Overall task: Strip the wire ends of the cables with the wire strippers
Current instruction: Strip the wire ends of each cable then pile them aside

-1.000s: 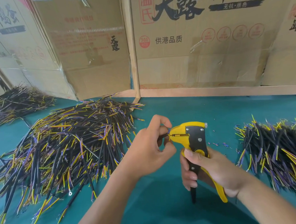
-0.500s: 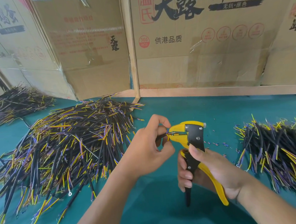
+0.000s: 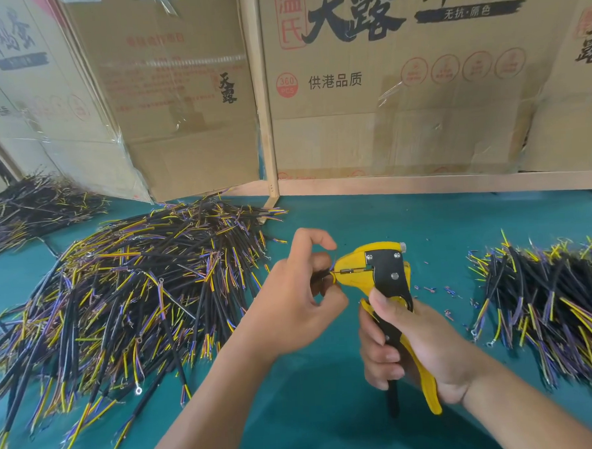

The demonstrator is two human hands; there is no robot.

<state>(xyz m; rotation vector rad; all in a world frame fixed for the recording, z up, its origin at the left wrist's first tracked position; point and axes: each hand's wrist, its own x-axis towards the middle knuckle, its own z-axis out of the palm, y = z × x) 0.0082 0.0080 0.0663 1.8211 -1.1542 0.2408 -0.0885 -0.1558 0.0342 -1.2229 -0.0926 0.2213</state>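
The right hand (image 3: 414, 348) grips the handles of the yellow strippers (image 3: 379, 275), head pointing left. The left hand (image 3: 292, 303) pinches a cable (image 3: 319, 275) — its end sits at the tool's mouth, mostly hidden by the fingers. A big cable heap (image 3: 120, 298) lies on the green table (image 3: 314, 412) to the left, a second pile (image 3: 549, 300) to the right — insulation scraps (image 3: 438, 290) are scattered between tool and pile.

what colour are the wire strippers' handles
One handle is yellow, the other black, on the wire strippers gripped by the right hand; head view.
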